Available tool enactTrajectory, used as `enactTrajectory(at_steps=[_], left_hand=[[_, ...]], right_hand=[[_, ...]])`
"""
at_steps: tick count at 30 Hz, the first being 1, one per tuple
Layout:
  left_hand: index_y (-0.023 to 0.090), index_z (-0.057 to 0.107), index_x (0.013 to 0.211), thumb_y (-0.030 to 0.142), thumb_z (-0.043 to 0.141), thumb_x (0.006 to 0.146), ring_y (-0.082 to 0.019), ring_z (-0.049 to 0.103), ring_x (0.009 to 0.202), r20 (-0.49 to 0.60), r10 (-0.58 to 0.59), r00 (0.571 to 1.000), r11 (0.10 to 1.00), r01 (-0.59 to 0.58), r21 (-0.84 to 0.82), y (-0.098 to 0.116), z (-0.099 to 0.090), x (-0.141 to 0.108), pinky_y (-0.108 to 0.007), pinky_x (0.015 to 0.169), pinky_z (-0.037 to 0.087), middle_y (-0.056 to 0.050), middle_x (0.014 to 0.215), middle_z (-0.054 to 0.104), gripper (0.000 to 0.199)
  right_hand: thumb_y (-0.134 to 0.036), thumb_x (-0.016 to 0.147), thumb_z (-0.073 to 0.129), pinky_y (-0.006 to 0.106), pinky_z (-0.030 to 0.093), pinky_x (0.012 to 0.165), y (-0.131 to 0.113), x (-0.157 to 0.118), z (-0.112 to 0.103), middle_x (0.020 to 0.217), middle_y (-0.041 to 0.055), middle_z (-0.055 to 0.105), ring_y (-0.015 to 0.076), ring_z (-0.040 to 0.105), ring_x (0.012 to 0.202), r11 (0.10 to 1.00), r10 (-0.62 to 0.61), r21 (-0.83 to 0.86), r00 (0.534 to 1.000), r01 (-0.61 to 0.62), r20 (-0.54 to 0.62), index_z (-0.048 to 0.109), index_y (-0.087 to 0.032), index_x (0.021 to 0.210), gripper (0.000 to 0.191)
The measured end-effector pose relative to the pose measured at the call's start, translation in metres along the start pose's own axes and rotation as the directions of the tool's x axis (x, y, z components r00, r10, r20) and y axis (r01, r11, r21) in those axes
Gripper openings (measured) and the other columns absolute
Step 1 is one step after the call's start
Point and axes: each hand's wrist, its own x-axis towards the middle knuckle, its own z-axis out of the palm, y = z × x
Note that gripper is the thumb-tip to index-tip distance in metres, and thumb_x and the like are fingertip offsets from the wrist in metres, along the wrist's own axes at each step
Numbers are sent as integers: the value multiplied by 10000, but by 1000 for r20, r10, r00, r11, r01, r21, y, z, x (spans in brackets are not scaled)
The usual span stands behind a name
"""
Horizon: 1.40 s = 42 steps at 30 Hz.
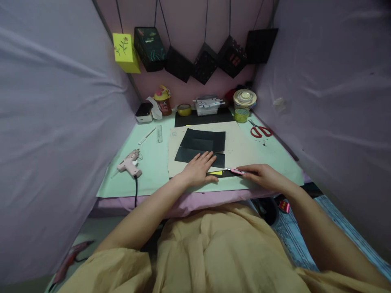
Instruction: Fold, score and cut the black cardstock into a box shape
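My left hand (201, 168) lies flat with fingers spread on the lower part of some black paper (203, 140). The paper has slits and a slightly raised strip, and rests on a pale board (241, 150). In my right hand (259, 176) is a pink craft knife (237, 171), its thin blade pointing left at the paper's lower right corner. Beneath the board's front edge, a bit of yellow paper (216, 173) and a dark sheet peek out. Part of the black paper is hidden under my left hand.
A pink glue gun (130, 163) with a cord lies left, near a pen (147, 136) and clear ruler (159, 134). Red-handled scissors (259, 131) lie right. Tape rolls (184, 109) and a box of pens (208, 106) stand behind. Paper boxes (151, 48) hang above, between cloth walls.
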Motion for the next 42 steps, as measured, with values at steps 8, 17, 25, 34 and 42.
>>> enactTrajectory(at_steps=[8, 17, 25, 34, 42], left_hand=[[335, 251, 1513, 748, 445, 824, -269, 80, 1490, 14, 17, 1000, 1000, -17, -27, 0, -2, -2, -470, 1179, 112, -70, 1621, 95, 827], [328, 242, 1516, 751, 442, 822, -268, 77, 1490, 19, 17, 1000, 999, -17, -40, -1, 0, -1, -476, 1179, 98, -76, 1621, 93, 837], [325, 242, 1518, 777, 423, 811, -277, 70, 1489, 30, 23, 999, 999, -22, -34, -3, -2, -1, -481, 1178, 104, -82, 1621, 92, 858], [200, 223, 1531, 771, 436, 805, -307, 136, 1476, 5, -96, 995, 995, 96, -23, 51, 3, 7, -470, 1165, 179, -132, 1608, 146, 948], [190, 244, 1521, 806, 431, 769, -329, 106, 1474, -16, 6, 1000, 1000, -6, 19, 39, 5, 17, -525, 1165, 113, -103, 1608, 165, 990]], right_hand=[[-395, 902, 498, 377, 496, 944, -6, 3, 6, 1232, 18, 673, 267, 638, 1108, 999, -10, -38, 1000, 10, 2, 662, -272, 1230, 387], [-354, 915, 510, 329, 520, 889, -12, -2, 12, 1211, 8, 681, 244, 658, 1075, 997, -42, -59, 999, 40, -30, 659, -275, 1232, 358], [-330, 921, 519, 330, 524, 858, -29, -2, 34, 1198, 49, 688, 251, 667, 1054, 991, -16, -136, 991, -2, -131, 660, -246, 1230, 350], [-391, 928, 505, 316, 525, 818, -2, -23, 14, 1191, 34, 694, 243, 675, 1021, 988, 78, -120, 985, -96, -151, 652, -270, 1241, 367], [-363, 910, 530, 295, 528, 812, 11, -24, 6, 1219, 10, 679, 236, 674, 1029, 991, 72, -103, 989, -86, -133, 646, -281, 1249, 367]])
